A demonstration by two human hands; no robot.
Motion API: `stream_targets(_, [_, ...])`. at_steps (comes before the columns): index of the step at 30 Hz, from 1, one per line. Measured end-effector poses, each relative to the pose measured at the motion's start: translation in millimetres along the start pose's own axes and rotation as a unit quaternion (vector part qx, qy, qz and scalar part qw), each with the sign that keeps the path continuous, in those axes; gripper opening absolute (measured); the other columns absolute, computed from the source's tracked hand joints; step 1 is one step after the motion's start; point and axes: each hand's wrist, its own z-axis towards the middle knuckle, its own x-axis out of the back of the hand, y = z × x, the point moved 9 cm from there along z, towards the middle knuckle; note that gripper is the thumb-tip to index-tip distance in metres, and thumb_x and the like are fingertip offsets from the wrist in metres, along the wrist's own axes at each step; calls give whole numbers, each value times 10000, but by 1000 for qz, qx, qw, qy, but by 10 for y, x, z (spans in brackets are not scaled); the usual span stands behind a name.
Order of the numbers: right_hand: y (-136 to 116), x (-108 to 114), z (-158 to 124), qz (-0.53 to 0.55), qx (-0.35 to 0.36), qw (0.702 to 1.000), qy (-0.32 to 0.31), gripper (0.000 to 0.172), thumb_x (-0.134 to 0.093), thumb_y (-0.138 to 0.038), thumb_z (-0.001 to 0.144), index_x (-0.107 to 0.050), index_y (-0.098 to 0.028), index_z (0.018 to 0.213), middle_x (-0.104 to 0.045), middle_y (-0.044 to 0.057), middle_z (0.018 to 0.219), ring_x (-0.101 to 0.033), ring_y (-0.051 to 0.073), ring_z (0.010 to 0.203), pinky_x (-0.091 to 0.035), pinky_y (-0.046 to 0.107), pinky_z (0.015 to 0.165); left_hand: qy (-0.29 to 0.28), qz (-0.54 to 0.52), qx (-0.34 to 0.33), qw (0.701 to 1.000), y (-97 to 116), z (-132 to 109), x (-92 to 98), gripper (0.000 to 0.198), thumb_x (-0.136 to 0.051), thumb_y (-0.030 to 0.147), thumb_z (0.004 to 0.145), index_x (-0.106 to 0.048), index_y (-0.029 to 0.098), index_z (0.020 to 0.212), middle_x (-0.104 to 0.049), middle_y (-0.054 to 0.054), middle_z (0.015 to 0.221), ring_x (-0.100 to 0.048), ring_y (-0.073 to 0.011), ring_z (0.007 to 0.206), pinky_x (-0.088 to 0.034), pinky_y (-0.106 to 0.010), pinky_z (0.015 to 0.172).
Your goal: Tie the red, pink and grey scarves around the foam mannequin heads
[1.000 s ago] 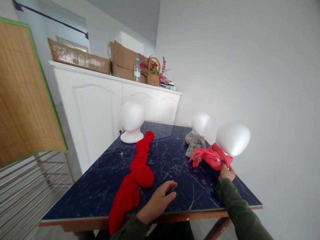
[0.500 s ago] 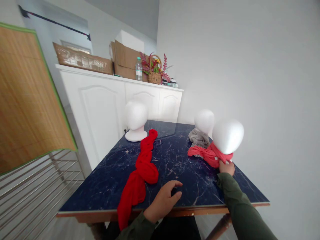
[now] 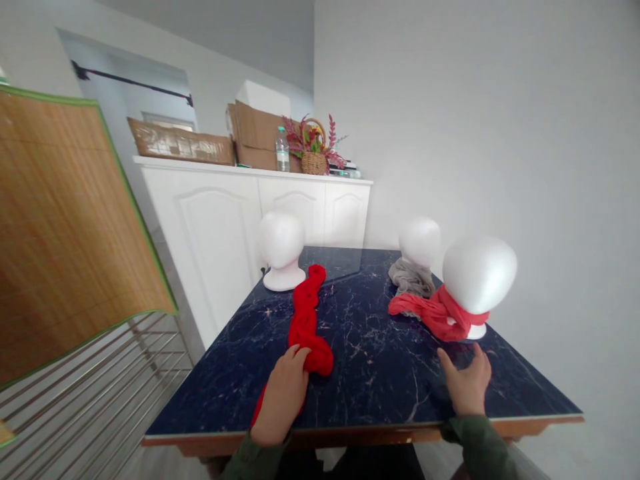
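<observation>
My left hand [image 3: 283, 393] is over the near part of a bright red scarf [image 3: 306, 313], its fingers curled onto the cloth; the hand covers part of the scarf. The scarf lies twisted lengthwise along the table, its far end beside a bare white foam head [image 3: 283, 243]. Fingers apart and holding nothing, my right hand [image 3: 467, 383] hovers by the base of another white foam head [image 3: 477, 273]. A coral-red scarf [image 3: 443, 313] is wrapped around that head's neck, with one end stretched out leftward.
Behind, a third foam head [image 3: 419, 240] has a grey scarf [image 3: 413, 277] round its neck. The dark blue marbled table [image 3: 367, 373] meets a white cabinet [image 3: 210, 213] bearing boxes, a bottle [image 3: 282, 150] and a flower basket [image 3: 313, 162]. A metal rack [image 3: 150, 347] stands left.
My right hand has let go at the coral scarf's head and drawn back toward me. My left hand has moved left onto the red scarf. The view has shifted slightly.
</observation>
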Motion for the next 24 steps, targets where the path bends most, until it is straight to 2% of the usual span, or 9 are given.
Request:
stream_targets(3, [-119,-204,-500,160,-54,976,-136,697,-583,-536,613,-419,-123,1150,-457,149,1157,-442,269,1061,-355,398,889,29,-65,3,997,92,-49,68,301,-326,132,799,-521,165,1026,-555,-84,1041,-519,-189,969,-368,-356,897])
stream_targets(5, [-244,-498,-928,252,-144,911,-293,615,-568,-542,644,-456,-144,1098,-515,121,1091,-505,231,989,-382,363,870,45,-106,11,993,203,-115,137,291,-329,194,826,-496,168,1063,-561,-83,1051,-521,-187,975,-384,-357,890])
stream_targets(7, [-463,-776,-1447,324,-252,793,-450,573,-518,-568,682,-478,-161,1084,-550,107,1058,-540,215,945,-394,361,855,49,-141,-6,989,400,-207,202,285,-349,222,829,-488,183,1075,-563,-78,1062,-521,-184,984,-403,-342,878])
stream_targets(11, [-1160,-1022,-2297,417,-384,482,-668,620,-310,-645,750,-543,-139,1021,-593,113,1000,-553,220,942,-389,378,852,12,-190,-121,974,974,-423,276,306,-428,165,773,-497,214,1068,-577,-59,1058,-528,-173,980,-419,-300,868])
stream_targets(13, [-1404,-1105,-2392,433,-391,411,-701,632,-312,-641,752,-553,-109,992,-607,122,959,-561,220,928,-391,365,849,-38,-207,-196,958,1252,-521,247,354,-478,131,720,-506,220,1061,-580,-48,1058,-530,-166,977,-422,-278,867])
stream_targets(15, [-1488,-1265,-2288,441,-406,416,-684,496,-399,-557,769,-550,-122,953,-623,96,886,-590,197,845,-420,343,796,-85,-219,-233,944,1395,-569,208,365,-510,131,700,-512,223,1054,-570,-40,1077,-522,-155,988,-421,-257,870])
stream_targets(17, [-1459,-1462,-2008,457,-426,468,-625,286,-474,-424,780,-539,-157,862,-620,36,752,-601,144,707,-454,280,677,-102,-209,-208,950,1345,-523,193,372,-527,163,713,-500,230,1077,-533,-41,1136,-489,-156,1037,-400,-269,901])
stream_targets(19, [-1400,-1625,-1639,481,-433,510,-566,159,-501,-331,779,-508,-173,766,-555,-23,589,-548,81,531,-423,185,508,-97,-179,-162,965,1165,-413,203,427,-541,201,718,-462,239,1136,-470,-49,1214,-440,-179,1095,-375,-315,931])
stream_targets(24, [-1163,-1871,-666,568,-404,537,-476,135,-480,-282,786,-463,-177,704,-309,-98,403,-268,11,298,-181,106,304,-51,-137,-71,987,419,149,202,467,-496,273,749,-390,230,1202,-437,-73,1229,-541,-150,867,-444,-337,824])
